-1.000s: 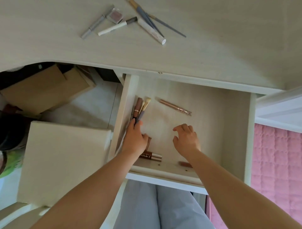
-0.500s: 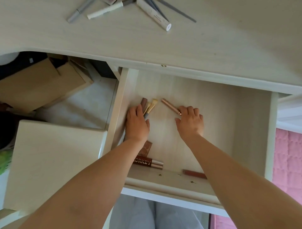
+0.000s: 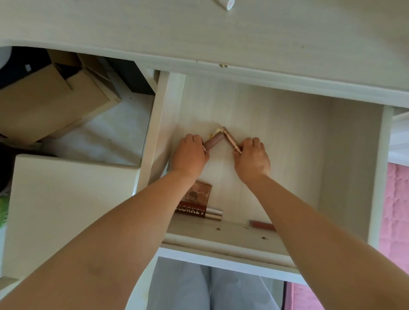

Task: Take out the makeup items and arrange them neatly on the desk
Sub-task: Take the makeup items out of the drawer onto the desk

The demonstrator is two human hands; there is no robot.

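Both hands are inside the open drawer [image 3: 354, 168] under the pale desk [image 3: 199, 31]. My left hand [image 3: 190, 156] grips a brown lip tube [image 3: 213, 141] together with a small brush whose yellow bristles [image 3: 215, 132] peek out behind it. My right hand [image 3: 252, 159] grips a thin rose-gold pen [image 3: 230, 138]. The tips of the tube and the pen meet in a peak. Near the drawer's front lie a small brown palette [image 3: 200, 194], a dark red tube marked COLORKEY [image 3: 199, 212] and a reddish stick [image 3: 262, 225]. A white tube's end [image 3: 226, 2] shows on the desk at the top edge.
To the left of the drawer stand a cardboard box [image 3: 51, 99] under the desk and a white panel [image 3: 66, 210]. A pink quilt [image 3: 396, 212] lies at the right. My grey-trousered legs [image 3: 210, 287] are below the drawer front.
Both hands have closed around the items and tilted them together, so tube and pen now meet at their tips. The view has dropped, and most desk items left the frame.
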